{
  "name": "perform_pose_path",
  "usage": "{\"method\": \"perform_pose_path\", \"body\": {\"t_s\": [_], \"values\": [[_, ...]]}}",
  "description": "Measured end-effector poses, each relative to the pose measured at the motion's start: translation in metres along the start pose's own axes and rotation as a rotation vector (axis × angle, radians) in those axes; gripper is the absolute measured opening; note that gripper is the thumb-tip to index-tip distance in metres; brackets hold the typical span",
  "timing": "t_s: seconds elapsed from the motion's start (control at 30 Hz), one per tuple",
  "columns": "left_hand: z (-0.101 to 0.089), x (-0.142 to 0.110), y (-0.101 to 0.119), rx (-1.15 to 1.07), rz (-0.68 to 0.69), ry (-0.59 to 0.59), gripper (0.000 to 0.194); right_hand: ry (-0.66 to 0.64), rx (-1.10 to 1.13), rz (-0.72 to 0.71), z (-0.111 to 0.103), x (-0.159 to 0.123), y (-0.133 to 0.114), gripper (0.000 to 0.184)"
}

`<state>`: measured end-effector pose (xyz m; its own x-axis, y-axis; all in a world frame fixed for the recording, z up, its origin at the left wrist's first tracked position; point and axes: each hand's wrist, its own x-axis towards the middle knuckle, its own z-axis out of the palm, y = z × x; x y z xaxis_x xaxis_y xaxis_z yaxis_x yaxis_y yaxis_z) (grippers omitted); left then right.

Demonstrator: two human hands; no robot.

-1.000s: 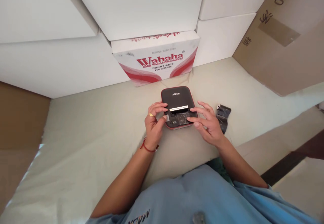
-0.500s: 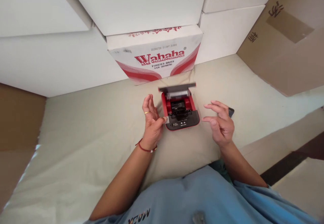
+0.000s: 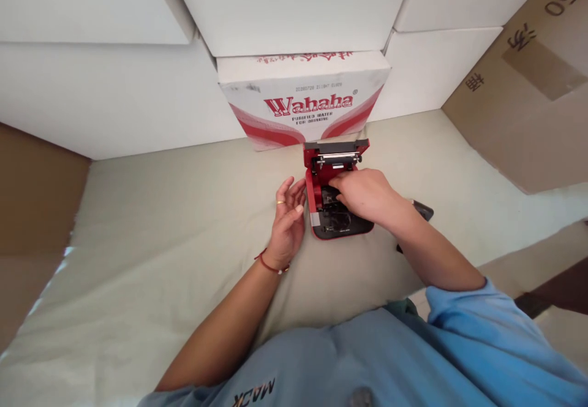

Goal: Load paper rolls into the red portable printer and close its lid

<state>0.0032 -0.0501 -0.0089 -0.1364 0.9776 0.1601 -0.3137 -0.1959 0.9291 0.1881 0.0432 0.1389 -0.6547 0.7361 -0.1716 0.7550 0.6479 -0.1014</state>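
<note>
A small red and black label printer (image 3: 343, 232) stands on the cloth with its lid (image 3: 337, 148) raised, showing a roller on the lid's underside and dark parts in the bay. My right hand (image 3: 370, 193) reaches over the printer's right side, its bent fingers down in the open bay. The fingertips are partly hidden there, and whatever they hold cannot be made out. My left hand (image 3: 288, 223) is beside the printer's left wall, fingers loosely apart and holding nothing. Its fingertips are close to the red casing; contact is unclear.
Behind the printer is a Wahaha water carton (image 3: 316, 103), with white boxes (image 3: 294, 8) stacked around it. Brown cardboard (image 3: 528, 100) borders the right, and another brown panel (image 3: 41, 223) the left. A dark object (image 3: 422, 210) lies partly under my right forearm.
My right hand has moved left from beside the printer into its bay. The lid has swung further up. My left thumb has come off the printer's front corner.
</note>
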Motion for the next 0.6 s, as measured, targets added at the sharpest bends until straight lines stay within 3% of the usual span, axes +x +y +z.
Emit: {"method": "perform_pose_path", "body": {"t_s": [0.1,0.23,0.3,0.43,0.53,0.6], "values": [[0.000,0.002,-0.002,-0.053,-0.021,0.046,0.062,-0.122,-0.115,0.058,-0.006,0.017,-0.020,0.030],[0.005,0.002,-0.001,-0.224,-0.065,0.125,0.054,-0.141,-0.118,0.078,-0.016,0.012,-0.029,0.029],[0.008,0.002,0.002,-0.301,-0.090,0.150,0.050,-0.101,-0.091,0.086,-0.025,-0.010,-0.023,0.029],[0.010,0.003,0.004,-0.351,-0.115,0.169,0.049,0.118,0.137,0.029,-0.049,-0.081,0.011,0.036],[0.009,0.004,0.003,-0.351,-0.117,0.179,0.047,0.124,0.332,0.034,-0.050,-0.122,0.046,0.036],[0.009,0.005,0.003,-0.341,-0.112,0.179,0.047,0.034,0.409,0.078,-0.035,-0.130,0.063,0.034]]}}
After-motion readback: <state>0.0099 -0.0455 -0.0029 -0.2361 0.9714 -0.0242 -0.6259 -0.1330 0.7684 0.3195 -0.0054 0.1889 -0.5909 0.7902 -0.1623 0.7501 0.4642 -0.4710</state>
